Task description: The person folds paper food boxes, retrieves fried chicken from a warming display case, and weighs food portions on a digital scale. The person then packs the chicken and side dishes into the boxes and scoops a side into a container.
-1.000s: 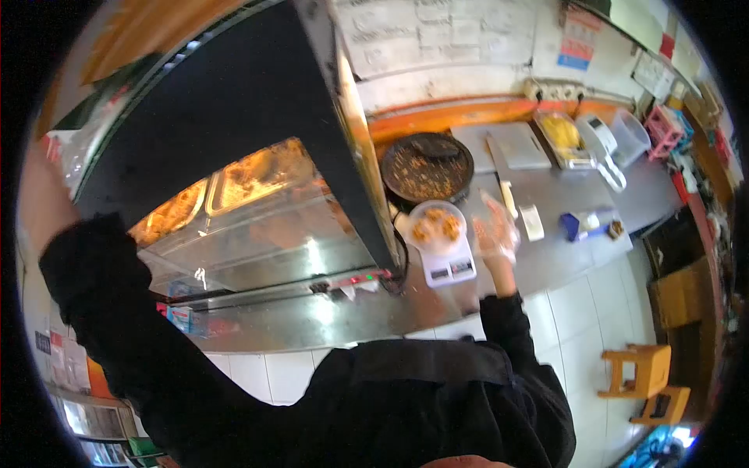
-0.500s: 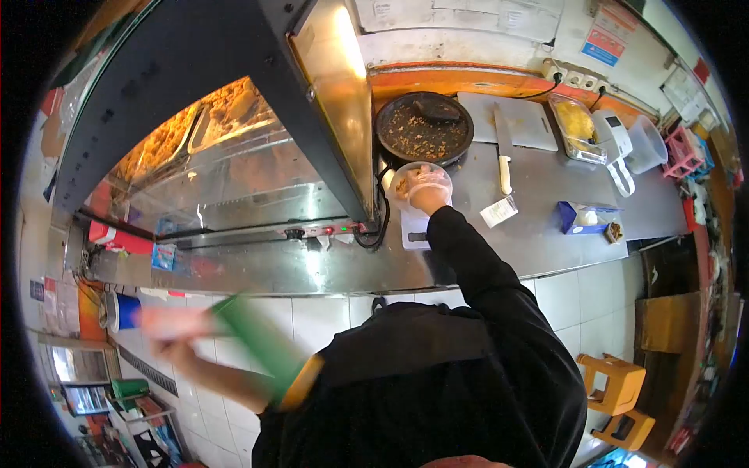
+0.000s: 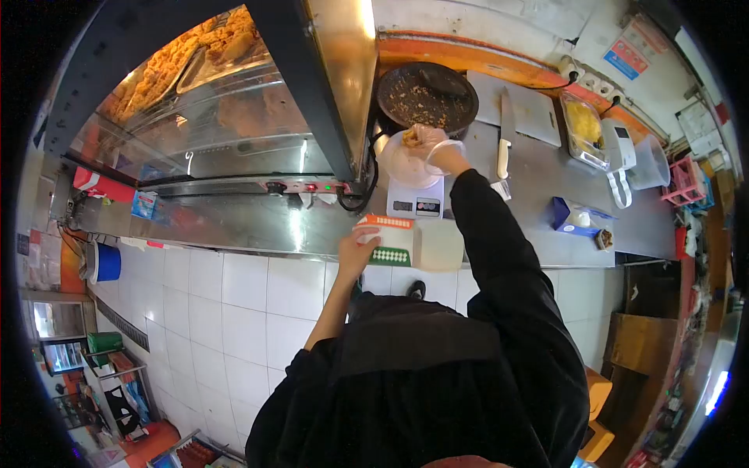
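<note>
My left hand (image 3: 356, 251) grips an open paper food box (image 3: 390, 240) at the counter's front edge, thumb laid on it. The box is white with an orange band and a green patterned band; a plain cream flap (image 3: 439, 246) spreads to its right. My right hand (image 3: 438, 145), in a clear plastic glove, is closed around some brown crumbly food (image 3: 410, 139). It is over a clear plastic bowl (image 3: 407, 171), which sits on a white digital scale (image 3: 414, 204). Behind the bowl is a dark round stone mortar (image 3: 425, 101) with brown crumbs and a pestle.
A heated glass display case (image 3: 226, 132) with fried food stands at left. Right of the mortar are a cutting board (image 3: 538, 113), a white-handled knife (image 3: 504, 156), a container of yellow food (image 3: 581, 125) and a blue box (image 3: 573, 218).
My left hand has swung from the far left to the counter's front edge with the box, now opened out. My right hand has risen from inside the bowl with food.
</note>
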A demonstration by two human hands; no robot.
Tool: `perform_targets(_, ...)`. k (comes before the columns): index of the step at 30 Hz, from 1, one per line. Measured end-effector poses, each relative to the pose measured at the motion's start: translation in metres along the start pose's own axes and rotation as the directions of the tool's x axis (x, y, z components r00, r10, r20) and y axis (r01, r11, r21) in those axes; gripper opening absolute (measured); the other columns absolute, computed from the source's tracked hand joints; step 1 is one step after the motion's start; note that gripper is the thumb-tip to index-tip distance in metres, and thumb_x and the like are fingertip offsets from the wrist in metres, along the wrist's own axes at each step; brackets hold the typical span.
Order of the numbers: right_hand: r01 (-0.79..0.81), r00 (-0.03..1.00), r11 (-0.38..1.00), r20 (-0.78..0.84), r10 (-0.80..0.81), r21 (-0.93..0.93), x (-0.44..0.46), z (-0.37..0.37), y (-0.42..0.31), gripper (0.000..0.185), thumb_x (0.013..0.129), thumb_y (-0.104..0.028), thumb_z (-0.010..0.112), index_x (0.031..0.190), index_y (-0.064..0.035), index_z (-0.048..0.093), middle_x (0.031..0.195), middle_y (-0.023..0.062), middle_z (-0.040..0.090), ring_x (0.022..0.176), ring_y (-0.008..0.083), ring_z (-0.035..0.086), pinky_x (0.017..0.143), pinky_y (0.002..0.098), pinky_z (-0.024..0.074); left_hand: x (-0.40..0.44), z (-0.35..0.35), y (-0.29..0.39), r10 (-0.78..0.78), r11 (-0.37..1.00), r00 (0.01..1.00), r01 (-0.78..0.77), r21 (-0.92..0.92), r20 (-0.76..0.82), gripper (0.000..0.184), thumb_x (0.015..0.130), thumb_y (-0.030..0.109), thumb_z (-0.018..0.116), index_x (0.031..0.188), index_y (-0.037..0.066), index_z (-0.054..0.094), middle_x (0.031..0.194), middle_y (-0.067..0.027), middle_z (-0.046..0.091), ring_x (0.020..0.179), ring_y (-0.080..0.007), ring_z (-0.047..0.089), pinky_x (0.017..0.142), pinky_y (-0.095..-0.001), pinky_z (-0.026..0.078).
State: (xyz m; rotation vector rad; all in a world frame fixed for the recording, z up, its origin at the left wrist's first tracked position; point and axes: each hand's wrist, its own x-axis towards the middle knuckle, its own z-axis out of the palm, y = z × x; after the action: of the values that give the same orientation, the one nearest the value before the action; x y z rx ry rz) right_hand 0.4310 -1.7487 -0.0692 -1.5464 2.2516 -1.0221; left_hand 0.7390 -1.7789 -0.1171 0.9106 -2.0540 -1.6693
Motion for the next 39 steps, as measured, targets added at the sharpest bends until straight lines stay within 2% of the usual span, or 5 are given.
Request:
perform_targets(17, -0.104, 0.750, 0.989, 0.646, 0.145, -0.102, -0.201, -0.083, 0.011, 0.056, 0.061, -0.020, 0.074, 0.114, -0.0131, 0.060, 0.110, 0.0094, 0.061, 0.097, 0.0270, 0.059, 0.087, 0.0344, 0.0467, 0.052, 0.110, 0.059, 0.137, 0.965, 0.981, -0.162, 0.204, 0.135, 0.027, 0.072, 0.008, 0.069, 0.098, 0.005, 0.063, 0.105, -0.0141, 0.060, 0.096, -0.0254, 0.060, 0.079, -0.0332, 0.049)
perform_targets(26, 0.163, 0.683, 0.889, -0.699, 0.212, 0.429, -0.147, -0.064, -0.019, 0.063, 0.087, -0.023, 0.061, 0.139, -0.0038, 0.032, 0.135, 0.0090, 0.043, 0.120, 0.0163, 0.044, 0.098, 0.0283, 0.0368, 0.013, 0.164, 0.157, 0.858, 0.499, 0.514, -0.831, 0.246, -0.005, 0.078, 0.065, 0.019, 0.076, 0.127, 0.002, 0.032, 0.134, -0.0246, 0.023, 0.126, -0.0412, 0.024, 0.103, -0.0501, 0.023)
perform_targets(28, 0.014, 0.832, 0.039, -0.033, 0.553, 0.999, -0.151, -0.082, -0.062, 0.065, 0.090, -0.025, 0.057, 0.142, -0.0050, 0.024, 0.142, 0.0063, 0.034, 0.127, 0.0142, 0.035, 0.104, 0.0278, 0.0299, 0.026, 0.166, 0.165, 0.819, 0.569, 0.571, -0.798, 0.200, -0.049, 0.077, 0.065, 0.016, 0.076, 0.127, 0.002, 0.033, 0.133, -0.0241, 0.024, 0.126, -0.0408, 0.024, 0.103, -0.0493, 0.023)
perform_targets(35, -0.037, 0.812, 0.988, -0.572, 0.118, 0.152, -0.166, -0.045, -0.076, 0.041, 0.094, -0.015, 0.049, 0.133, -0.0061, 0.043, 0.133, 0.0068, 0.046, 0.125, 0.0141, 0.038, 0.101, 0.0278, 0.0326, 0.108, 0.150, 0.184, 0.837, 0.532, 0.543, -0.783, 0.321, -0.061, 0.063, 0.064, 0.002, 0.069, 0.122, 0.005, 0.043, 0.129, -0.0201, 0.032, 0.124, -0.0382, 0.031, 0.103, -0.0462, 0.025)
perform_targets(39, 0.102, 0.834, 0.674, -0.432, 0.343, 0.732, -0.188, -0.096, -0.096, 0.029, 0.093, -0.012, 0.048, 0.119, -0.0019, 0.056, 0.114, 0.0133, 0.061, 0.106, 0.0230, 0.059, 0.084, 0.0281, 0.0471, 0.189, 0.120, 0.192, 0.707, 0.541, 0.691, -0.393, 0.744, -0.150, 0.083, 0.063, 0.012, 0.076, 0.133, 0.005, 0.031, 0.131, -0.0211, 0.031, 0.124, -0.0389, 0.030, 0.098, -0.0509, 0.030)
